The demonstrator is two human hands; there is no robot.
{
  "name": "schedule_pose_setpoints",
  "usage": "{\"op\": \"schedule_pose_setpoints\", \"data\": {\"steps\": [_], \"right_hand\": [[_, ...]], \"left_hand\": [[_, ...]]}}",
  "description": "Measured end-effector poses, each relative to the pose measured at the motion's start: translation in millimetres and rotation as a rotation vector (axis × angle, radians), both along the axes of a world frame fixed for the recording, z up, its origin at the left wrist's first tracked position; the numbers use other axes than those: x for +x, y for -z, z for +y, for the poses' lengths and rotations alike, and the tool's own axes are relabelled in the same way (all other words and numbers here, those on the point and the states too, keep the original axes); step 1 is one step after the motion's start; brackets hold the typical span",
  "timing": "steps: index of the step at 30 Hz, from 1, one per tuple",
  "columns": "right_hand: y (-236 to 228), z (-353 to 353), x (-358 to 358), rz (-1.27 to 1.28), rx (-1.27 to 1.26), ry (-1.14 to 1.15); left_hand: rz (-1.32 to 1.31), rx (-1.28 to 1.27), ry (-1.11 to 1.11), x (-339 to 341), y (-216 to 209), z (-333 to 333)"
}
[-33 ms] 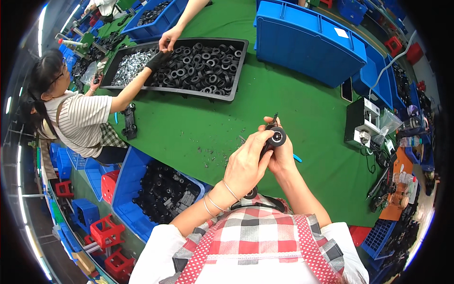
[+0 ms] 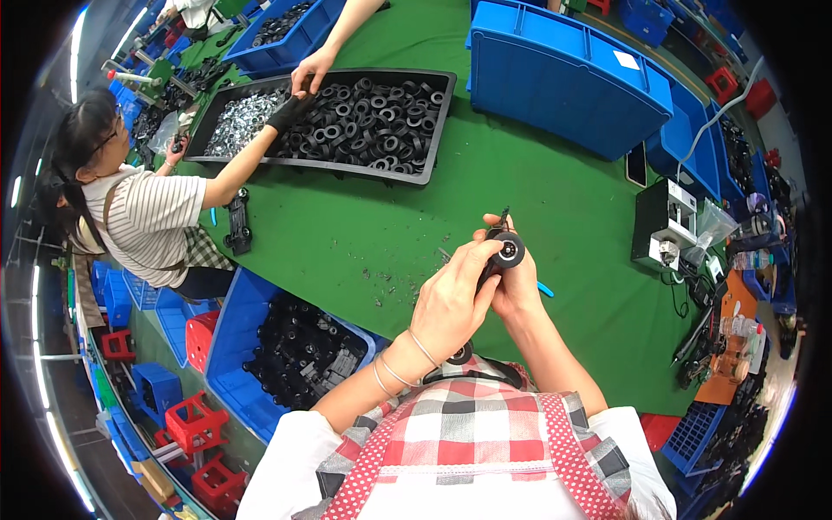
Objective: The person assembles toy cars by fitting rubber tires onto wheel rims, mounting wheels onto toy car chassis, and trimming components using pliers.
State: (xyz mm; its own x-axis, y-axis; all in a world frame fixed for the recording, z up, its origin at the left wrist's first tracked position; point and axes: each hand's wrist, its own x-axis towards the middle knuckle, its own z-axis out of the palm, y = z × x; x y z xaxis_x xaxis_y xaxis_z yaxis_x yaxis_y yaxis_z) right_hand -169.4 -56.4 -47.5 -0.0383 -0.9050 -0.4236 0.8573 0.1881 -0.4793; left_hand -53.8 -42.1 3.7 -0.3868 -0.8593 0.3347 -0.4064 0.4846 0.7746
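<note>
Above the green cloth in front of my chest, both hands hold a dark toy car chassis, largely hidden by my fingers. Its black wheel (image 2: pixel 509 250) with a pale hub faces up. My left hand (image 2: pixel 452 290) is closed, its thumb and fingers pressed at the wheel. My right hand (image 2: pixel 520 279) wraps the chassis from the far right side, and a thin dark part sticks up beyond its fingers. Beside that hand a blue tool handle (image 2: pixel 545 289) lies on the cloth. Another wheel (image 2: pixel 462 354) shows near my apron, partly covered by my left wrist.
A black tray (image 2: pixel 364 170) of tyres and shiny small parts lies ahead left, with a co-worker's hands over it. Blue bins (image 2: pixel 563 82) stand ahead right, a small machine (image 2: pixel 666 225) at right. Another chassis (image 2: pixel 237 223) and a parts bin (image 2: pixel 238 347) are left.
</note>
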Motion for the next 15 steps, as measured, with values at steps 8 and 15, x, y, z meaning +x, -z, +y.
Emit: {"op": "schedule_pose_setpoints", "data": {"steps": [8,15], "right_hand": [[8,-21,-6,-0.285,0.070,-0.001],[-24,-91,-15,-0.514,-0.055,0.038]], "left_hand": [[0.145,0.315,0.206,30,-27,-11],[-0.082,-0.014,0.154,45,-35,-28]]}}
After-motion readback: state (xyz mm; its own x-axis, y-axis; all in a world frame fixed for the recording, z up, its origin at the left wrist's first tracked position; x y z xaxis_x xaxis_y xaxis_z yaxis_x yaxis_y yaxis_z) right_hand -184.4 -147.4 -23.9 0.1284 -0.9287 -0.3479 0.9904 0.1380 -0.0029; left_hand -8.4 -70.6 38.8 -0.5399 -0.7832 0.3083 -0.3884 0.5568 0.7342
